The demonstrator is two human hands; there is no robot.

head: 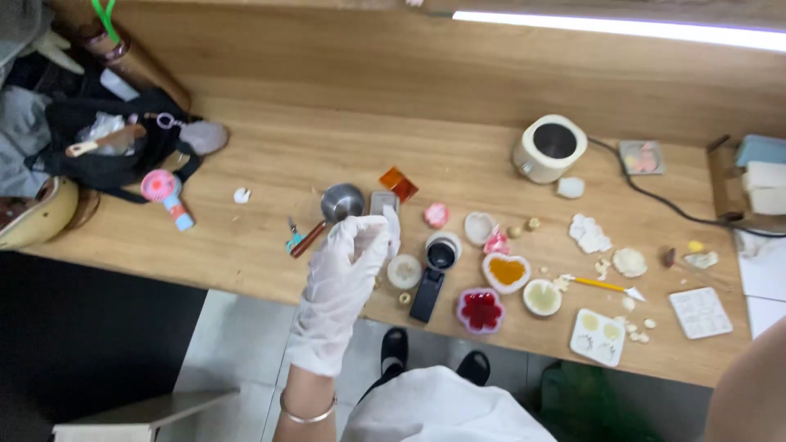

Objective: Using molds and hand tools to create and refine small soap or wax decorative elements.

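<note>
— Over the wooden surface (270, 155), what does the white-gloved left hand (348, 266) hold?

— Its grip is pinched on a small white piece (394, 225), raised above a small steel ladle (340, 203). Probably light and brittle; best held by its edges.

— The right hand?

— Only a bare arm (749, 389) shows at the frame's edge; its grip is out of sight.

My left hand (348, 266) wears a white glove, a silver bangle (307, 413) at the wrist. At three o'clock of it, a heart-shaped mould (506, 272) holds orange, and a flower-shaped mould (481, 310) holds deep red. At twelve o'clock lies an amber square (399, 183). The wooden table (344, 139) is light brown.
</note>
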